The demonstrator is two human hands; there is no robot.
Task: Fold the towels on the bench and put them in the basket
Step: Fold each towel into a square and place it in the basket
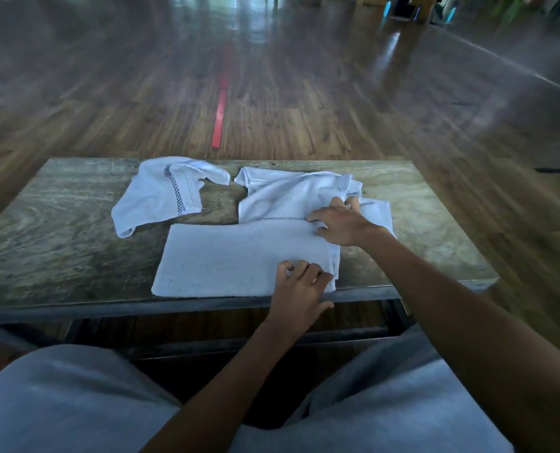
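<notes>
1. Grey-clad knees (59, 400) fill the bottom of the view, with both bare forearms reaching forward over them.
2. Left hand (300, 289) rests at the near edge of the surface (59, 243), fingers curled together and pinching the right end of the folded towel (239, 256).
3. Right hand (340, 223) lies flat-ish on the same towel's far right corner, fingers bent and pressing the cloth down.
4. That towel is a flat white rectangle along the near edge, right of centre.
5. A crumpled towel (288, 194) sits just behind it, touching, toward the far edge.
6. A third towel (161, 194), with a checked stripe, lies bunched near the far left part, apart from the others.
7. The surface is worn, grey-streaked wood on a dark frame.
8. Beyond it, a glossy wooden floor (337, 109) with a red tape strip (219, 116); the far room is blurred.
</notes>
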